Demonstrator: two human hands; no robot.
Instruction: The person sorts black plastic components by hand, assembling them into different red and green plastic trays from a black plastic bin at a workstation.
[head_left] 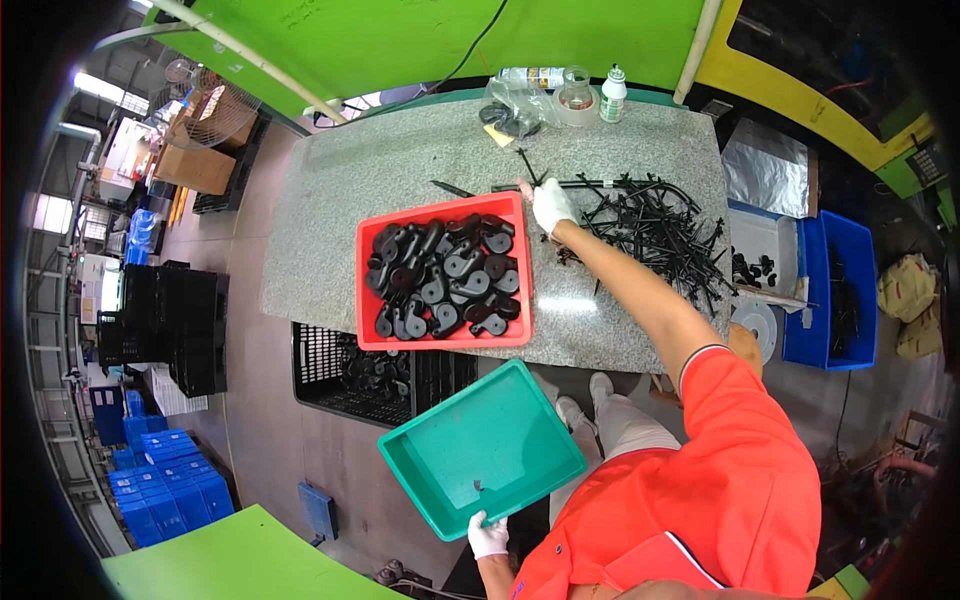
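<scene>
My left hand (488,536), in a white glove, grips the near rim of an empty green plastic tray (470,440) held tilted beside the table. My right hand (552,205), also gloved, reaches over the tabletop with its fingers closed on a thin black plastic stick (526,163) with a branched end. Beside it spreads a tangled heap of similar thin black sticks (655,232). Left of that hand, a red tray (447,343) is filled with black rounded plastic parts (440,275) with grey discs.
The speckled stone table (320,215) carries a glass jar (576,92), a white bottle (613,96) and a plastic bag (520,105) at its back. Below stands a black crate (325,375) of parts. A blue bin (832,345) is at right; blue boxes (170,480) are stacked at left.
</scene>
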